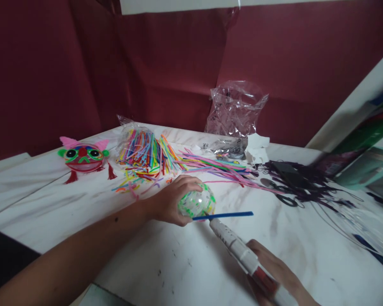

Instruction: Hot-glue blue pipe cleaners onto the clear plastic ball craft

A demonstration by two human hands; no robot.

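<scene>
My left hand (175, 201) is wrapped round a clear plastic ball (198, 202) speckled with green and yellow bits. A blue pipe cleaner (232, 214) sticks out to the right from the ball's lower edge, close to the left fingertips; what holds its near end is hard to see. My right hand (268, 267) grips a white glue gun (232, 244) with a red part near its rear. The gun's nozzle points up and left, at the ball's lower edge by the blue stem. I cannot tell whether the tip touches it.
Left stands a finished mask-like ornament (84, 158) with pink ears and red tassels. Colourful pipe cleaners (140, 151) spill from a clear bag. Behind are a crumpled plastic bag (236, 108) and white paper scraps (257, 148). Black scissors (287, 199) lie right, beside dark strands (312, 187).
</scene>
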